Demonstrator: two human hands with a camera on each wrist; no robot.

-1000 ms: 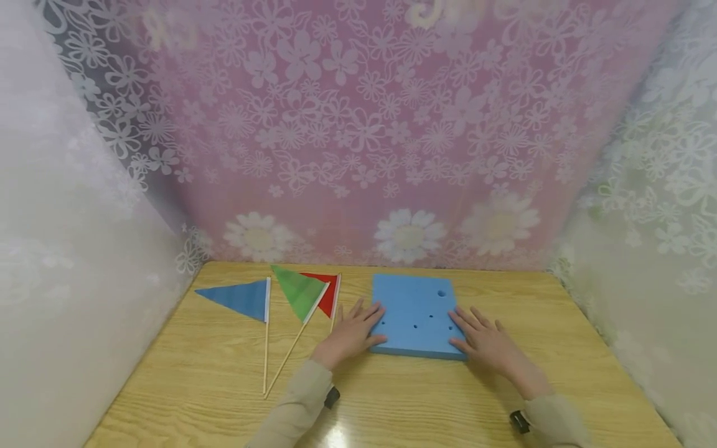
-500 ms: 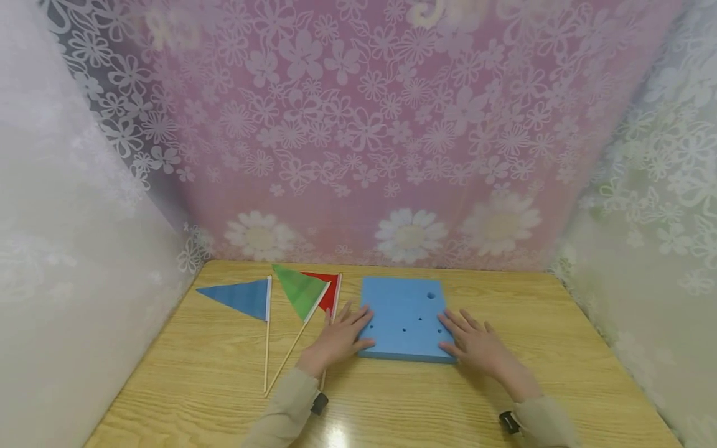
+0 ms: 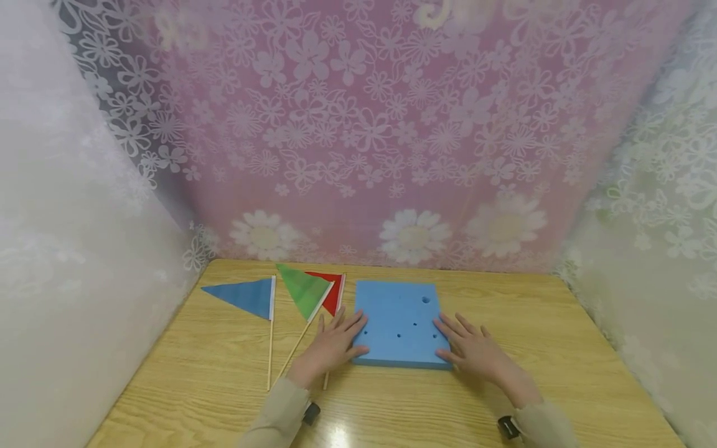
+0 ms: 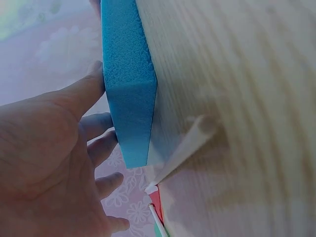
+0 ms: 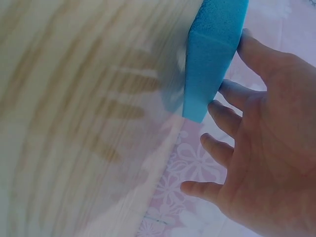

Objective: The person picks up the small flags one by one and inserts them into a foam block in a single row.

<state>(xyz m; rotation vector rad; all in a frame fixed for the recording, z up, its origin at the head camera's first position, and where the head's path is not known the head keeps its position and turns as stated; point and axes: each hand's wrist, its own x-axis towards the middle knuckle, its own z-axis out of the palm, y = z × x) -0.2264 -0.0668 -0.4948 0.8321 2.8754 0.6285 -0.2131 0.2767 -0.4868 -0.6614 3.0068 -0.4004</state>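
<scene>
A flat blue foam block (image 3: 392, 305) with several small holes and one larger hole in its top lies on the table. My left hand (image 3: 327, 350) touches its left edge with thumb and fingertips on the top, fingers spread. On the opposite edge, my right hand (image 3: 476, 353) rests its thumb and fingertips in the same way. Both wrist views show the block's thick side (image 4: 131, 118) with extended fingers along its upper edge. Left of the block lie a red pennant flag (image 3: 335, 294), a green one (image 3: 305, 291) and a blue one (image 3: 246, 298). My left hand partly covers the red flag's stick.
The wood-grain table (image 3: 560, 348) runs back to a pink flowered curtain (image 3: 358, 155). Pale curtains (image 3: 84, 249) flank both sides. The green flag overlaps the red one, and the flags' thin sticks (image 3: 271, 354) point toward the front.
The foam block has slid left and slightly toward me, with both hands moving along on its edges. It now lies closer to the flags. The flags look unmoved on the table.
</scene>
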